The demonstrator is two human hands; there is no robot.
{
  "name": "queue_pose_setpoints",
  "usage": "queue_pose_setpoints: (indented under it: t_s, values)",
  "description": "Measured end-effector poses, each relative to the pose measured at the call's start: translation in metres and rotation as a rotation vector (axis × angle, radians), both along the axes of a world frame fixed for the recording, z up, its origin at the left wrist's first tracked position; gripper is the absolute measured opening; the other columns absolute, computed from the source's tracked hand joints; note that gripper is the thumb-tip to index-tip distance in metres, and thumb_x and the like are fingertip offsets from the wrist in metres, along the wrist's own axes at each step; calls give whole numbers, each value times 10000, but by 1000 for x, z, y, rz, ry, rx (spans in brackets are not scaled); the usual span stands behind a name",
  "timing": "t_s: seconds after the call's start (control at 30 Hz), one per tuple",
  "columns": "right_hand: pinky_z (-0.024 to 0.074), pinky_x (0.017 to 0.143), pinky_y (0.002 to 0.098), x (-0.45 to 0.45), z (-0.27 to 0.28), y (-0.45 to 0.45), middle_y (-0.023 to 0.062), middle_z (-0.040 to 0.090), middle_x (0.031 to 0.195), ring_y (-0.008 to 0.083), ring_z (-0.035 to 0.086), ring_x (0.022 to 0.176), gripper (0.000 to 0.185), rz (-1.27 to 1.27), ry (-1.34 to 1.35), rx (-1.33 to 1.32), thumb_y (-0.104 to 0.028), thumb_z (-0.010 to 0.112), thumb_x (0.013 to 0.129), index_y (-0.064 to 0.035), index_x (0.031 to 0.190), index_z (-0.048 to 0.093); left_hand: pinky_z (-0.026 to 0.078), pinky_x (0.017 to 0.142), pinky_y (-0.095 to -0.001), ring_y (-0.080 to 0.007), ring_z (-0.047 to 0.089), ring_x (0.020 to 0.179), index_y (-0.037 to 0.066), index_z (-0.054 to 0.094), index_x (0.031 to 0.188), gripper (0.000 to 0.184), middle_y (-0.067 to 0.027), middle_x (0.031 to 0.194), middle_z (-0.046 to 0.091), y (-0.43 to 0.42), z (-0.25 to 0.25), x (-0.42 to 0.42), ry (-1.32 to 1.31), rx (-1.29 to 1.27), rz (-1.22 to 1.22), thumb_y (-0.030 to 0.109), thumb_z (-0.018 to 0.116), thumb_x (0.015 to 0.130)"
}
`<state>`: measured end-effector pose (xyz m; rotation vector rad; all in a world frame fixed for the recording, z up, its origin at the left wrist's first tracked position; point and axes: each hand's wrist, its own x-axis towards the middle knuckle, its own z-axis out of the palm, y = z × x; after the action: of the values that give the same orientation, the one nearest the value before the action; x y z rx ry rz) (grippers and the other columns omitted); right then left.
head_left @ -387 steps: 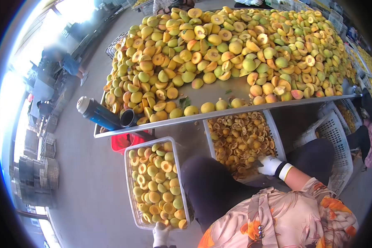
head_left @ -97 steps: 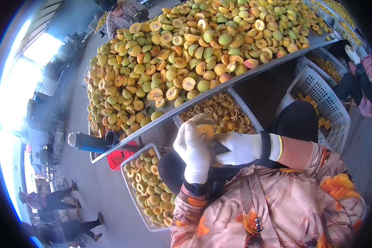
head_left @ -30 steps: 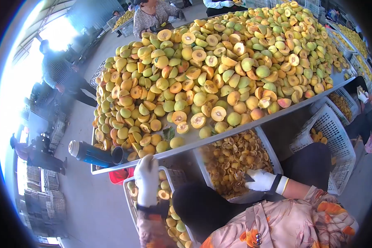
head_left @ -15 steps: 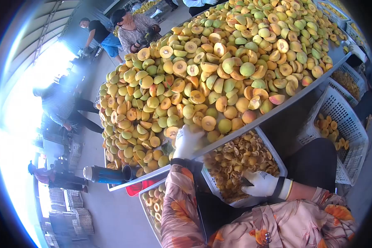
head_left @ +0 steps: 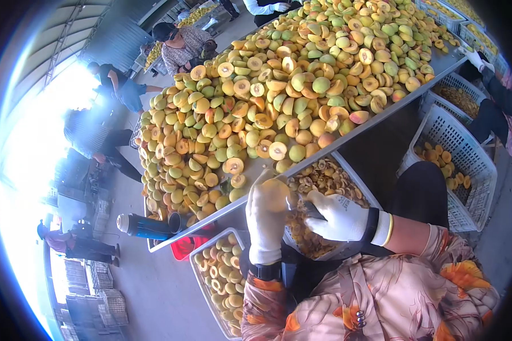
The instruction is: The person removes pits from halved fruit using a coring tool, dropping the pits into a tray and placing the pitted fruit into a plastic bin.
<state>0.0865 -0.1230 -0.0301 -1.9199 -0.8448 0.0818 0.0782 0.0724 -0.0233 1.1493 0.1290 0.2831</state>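
My left hand (head_left: 264,219), in a white knit glove, is closed around a yellow peach half (head_left: 276,196) just in front of the table edge. My right hand (head_left: 340,219), also gloved, grips a small tool with a dark handle (head_left: 312,209). Its metal tip is close to the fruit; blur hides whether they touch. Beneath my hands stands a white crate (head_left: 370,196) of brownish pits and scraps (head_left: 330,176). A large heap of halved peaches (head_left: 267,108) covers the metal table (head_left: 375,120) ahead.
To the left, a crate of pitted halves (head_left: 222,278) stands beside a red container (head_left: 183,248). A blue thermos (head_left: 145,225) lies at the table's corner. Another white crate (head_left: 466,153) holds fruit pieces on the right. Several people work around, one (head_left: 182,45) across the heap.
My left hand has drawn back from the heap with a peach half. My right hand has risen from the pit crate toward it, tool in grip. The view has shifted slightly.
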Motion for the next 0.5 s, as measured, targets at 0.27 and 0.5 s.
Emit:
queue_pose_setpoints:
  t_s: [0.27, 0.5]
  values:
    - [511, 600, 487, -42, 24, 3, 242, 668, 781, 431, 679, 724, 325, -17, -166, 108, -157, 700, 873, 24, 1072, 518, 505, 625, -256, -144, 638, 753, -44, 601, 1276, 430, -145, 996, 714, -46, 30, -62, -47, 158, 207, 321, 565, 1053]
    - [510, 613, 476, -75, 36, -4, 216, 682, 834, 409, 672, 707, 236, 40, -47, 93, -150, 656, 901, 4, 1046, 553, 512, 631, -256, -157, 640, 715, -43, 638, 1180, 377, -154, 917, 715, -64, 41, -83, -116, 237, 347, 305, 572, 1051]
